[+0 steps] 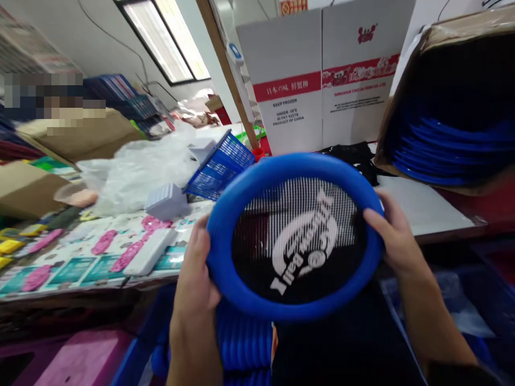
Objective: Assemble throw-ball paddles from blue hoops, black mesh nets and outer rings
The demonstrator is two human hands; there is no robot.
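Between my two hands is a blue ring with black mesh (pixel 257 292) stretched across it, tilted toward me. White lettering and a curved logo are printed on the mesh. My left hand (pixel 195 273) grips the ring's left rim, fingers behind and partly hidden. On the right rim, my right hand (pixel 396 230) is closed, its thumb on the front face. Below the ring, several similar blue rings (pixel 243 338) stand packed close together near my lap.
A cardboard box (pixel 426 40) at the right holds stacked blue rings (pixel 434 147). Behind stand a white printed carton (pixel 293 128), black fabric (pixel 354 158) and a tilted blue basket (pixel 221 169). Pink pieces (pixel 104 242) and white card stacks (pixel 151 252) lie left; a pink stool (pixel 86 359) is below.
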